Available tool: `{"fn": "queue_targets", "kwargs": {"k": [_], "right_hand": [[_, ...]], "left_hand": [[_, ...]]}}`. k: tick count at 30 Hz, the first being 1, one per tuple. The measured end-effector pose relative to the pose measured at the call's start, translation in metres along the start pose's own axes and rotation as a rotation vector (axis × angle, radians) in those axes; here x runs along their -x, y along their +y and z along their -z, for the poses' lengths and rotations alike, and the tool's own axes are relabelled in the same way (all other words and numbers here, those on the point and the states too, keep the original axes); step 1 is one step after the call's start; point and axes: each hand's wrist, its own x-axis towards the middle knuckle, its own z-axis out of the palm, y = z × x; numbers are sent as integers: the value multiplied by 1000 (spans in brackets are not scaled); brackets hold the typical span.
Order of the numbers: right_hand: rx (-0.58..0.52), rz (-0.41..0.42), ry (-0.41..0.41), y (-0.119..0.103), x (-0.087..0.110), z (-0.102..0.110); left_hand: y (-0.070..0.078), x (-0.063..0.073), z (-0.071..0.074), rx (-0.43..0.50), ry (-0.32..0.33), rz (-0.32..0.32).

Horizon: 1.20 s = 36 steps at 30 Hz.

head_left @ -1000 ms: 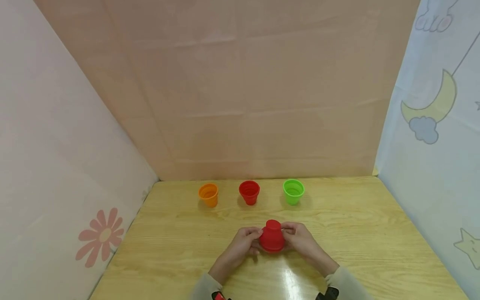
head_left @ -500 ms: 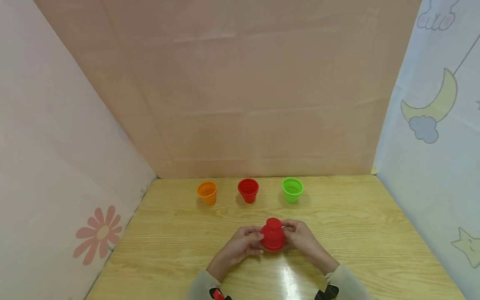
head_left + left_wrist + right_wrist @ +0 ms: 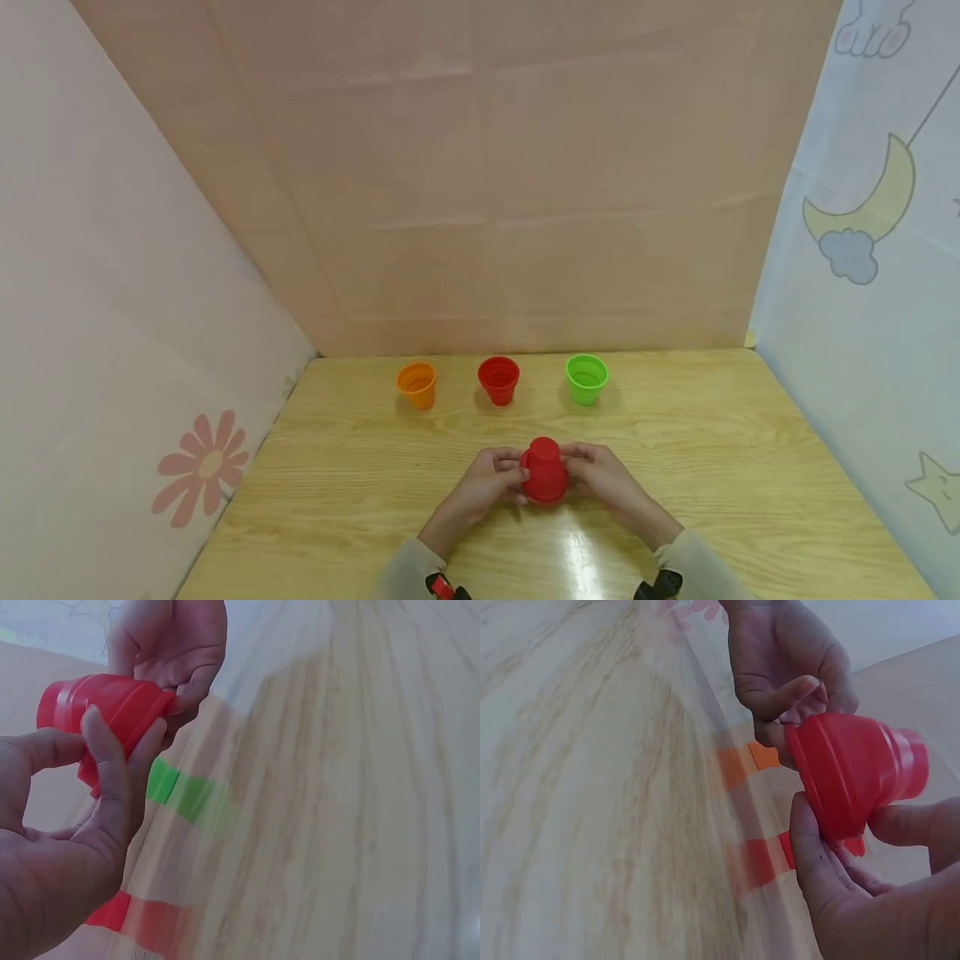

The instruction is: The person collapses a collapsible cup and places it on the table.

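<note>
Both hands hold a red collapsible cup [image 3: 546, 477] upside down over the table, its narrow base up and its wide rim down. My left hand [image 3: 482, 487] grips it from the left, thumb on the wall and fingers at the rim. From the other side my right hand [image 3: 602, 482] pinches the rim between thumb and fingers. Stepped rings show on the cup's wall [image 3: 855, 769] in the right wrist view. Seen from the left wrist, the cup [image 3: 112, 705] lies between the two hands, and the left fingers cover part of its rim.
Behind the hands, an orange cup [image 3: 417, 385], a second red cup [image 3: 498, 381] and a green cup [image 3: 587, 379] stand upright in a row on the wooden table [image 3: 337, 500]. A beige cloth wall [image 3: 487, 183] rises behind them, with white printed walls on both sides.
The red cup has tilted a little between the hands, and its left side now bulges near the left thumb. Both hands keep their grip. The row of cups has not moved.
</note>
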Motion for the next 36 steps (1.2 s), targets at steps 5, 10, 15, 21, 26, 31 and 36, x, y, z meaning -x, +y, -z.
{"fn": "queue_targets", "kwargs": {"k": [5,10,15,21,26,31,36], "right_hand": [[-109,-3,-73,3,1,3],[-145,20,-130,6,0,3],[-141,28,-120,8,-1,1],[-122,25,-98,6,-3,-1],[-101,19,-64,3,-5,-4],[-68,25,-18,0,-6,-9],[-25,20,22,-1,-8,-12]], "left_hand": [[0,0,1,-81,100,-5],[-3,-1,3,-143,155,-24],[-5,-2,3,-171,198,-49],[-3,-3,0,-173,234,-55],[-1,-5,-1,-188,242,-43],[-1,-5,-1,-209,251,-31],[-1,-4,-1,-211,248,-34]]}}
